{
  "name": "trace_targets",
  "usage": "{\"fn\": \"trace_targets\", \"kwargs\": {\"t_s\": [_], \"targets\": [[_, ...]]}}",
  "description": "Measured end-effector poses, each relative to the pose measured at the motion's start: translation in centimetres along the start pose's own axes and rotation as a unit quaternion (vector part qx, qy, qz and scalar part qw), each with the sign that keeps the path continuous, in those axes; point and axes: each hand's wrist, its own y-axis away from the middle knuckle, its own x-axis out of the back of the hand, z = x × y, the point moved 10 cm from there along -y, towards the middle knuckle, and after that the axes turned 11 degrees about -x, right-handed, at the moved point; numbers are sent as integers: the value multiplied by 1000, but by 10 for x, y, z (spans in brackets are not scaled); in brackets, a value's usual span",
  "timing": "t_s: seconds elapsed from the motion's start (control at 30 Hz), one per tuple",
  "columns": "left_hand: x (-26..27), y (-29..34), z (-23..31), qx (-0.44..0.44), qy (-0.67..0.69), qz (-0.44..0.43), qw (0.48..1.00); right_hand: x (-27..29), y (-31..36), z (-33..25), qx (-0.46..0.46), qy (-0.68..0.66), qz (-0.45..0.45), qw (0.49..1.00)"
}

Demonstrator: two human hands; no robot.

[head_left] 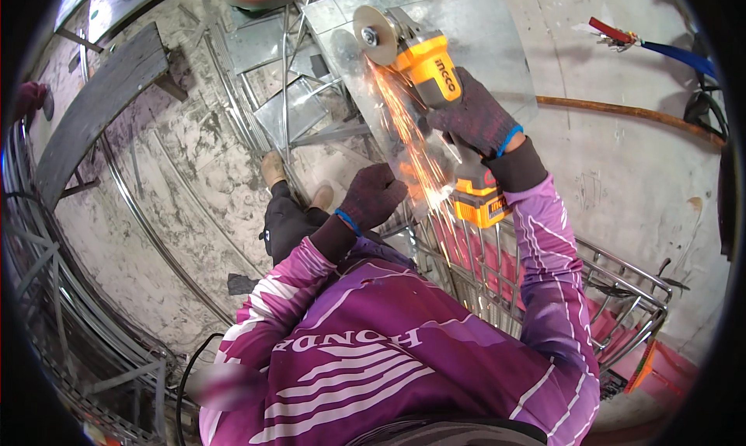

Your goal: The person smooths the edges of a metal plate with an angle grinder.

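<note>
My right hand (483,113), in a dark knitted glove with a blue cuff edge, is wrapped round a yellow and black cordless angle grinder (435,69). Its thin cutting disc (376,36) stands over a shiny metal sheet (489,26), touching near the sheet's left side. A stream of orange sparks (404,120) flies from the disc toward me, down past the grinder's battery (480,201). My left hand (373,197), gloved alike, is closed at the sheet's near left edge, beside the sparks. Its fingertips are hidden.
Below the sheet, a metal wire rack (622,279) holds pink material. Metal tubes (286,81) and cut sheet pieces (291,116) lie on the floor ahead. A dark plank bench (105,108) stands left, near long pipes (144,228). At right are a brown rod (629,112) and a red-handled clamp (612,33).
</note>
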Motion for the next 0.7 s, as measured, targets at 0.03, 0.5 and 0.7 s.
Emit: {"fn": "trace_targets", "kwargs": {"t_s": [0.03,0.5,0.7], "targets": [[3,1,4,-12,13,17,1000,2,-1,-5,6,38,20,999],[9,-11,-5,2,-31,7,1000,-4,4,19,-81,-50,-29,995],[0,-1,13,-64,-77,-17,995,-5,-2,-13,16,-71,-23,997]]}}
